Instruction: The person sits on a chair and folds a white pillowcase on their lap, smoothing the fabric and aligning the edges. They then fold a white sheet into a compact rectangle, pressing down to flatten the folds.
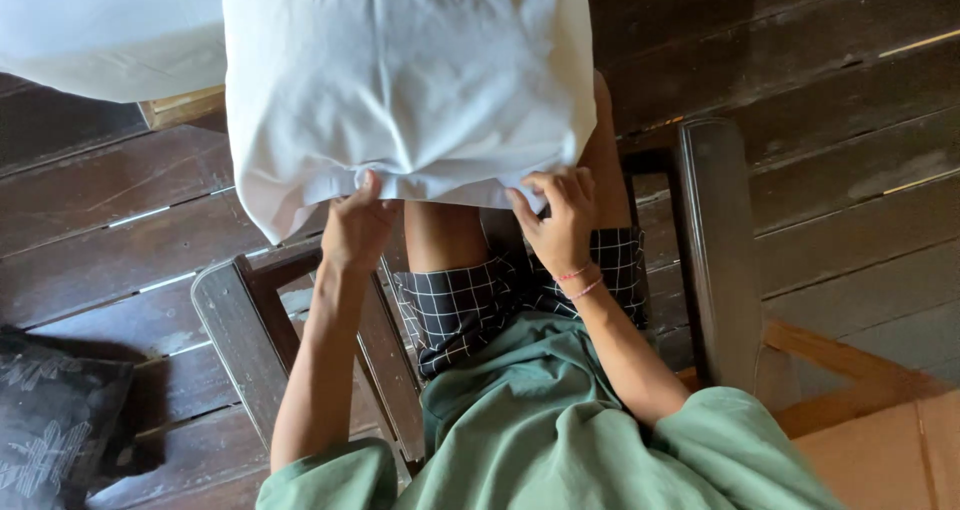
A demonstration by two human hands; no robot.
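A large white pillow in a white case [410, 80] rests on my knees as I sit in a dark wooden chair. My left hand [356, 226] pinches the near edge of the white fabric at its lower left. My right hand [560, 215], with thin pink bands on the wrist, grips the same edge at the lower right. The fabric bunches between both hands. I wear a green shirt and dark checked shorts [470, 305].
The chair's wooden armrests [712, 240] flank my legs. A dark patterned cushion [55, 420] lies on the plank floor at lower left. More white bedding [100, 30] shows at upper left. A brown cardboard surface [880, 440] sits at lower right.
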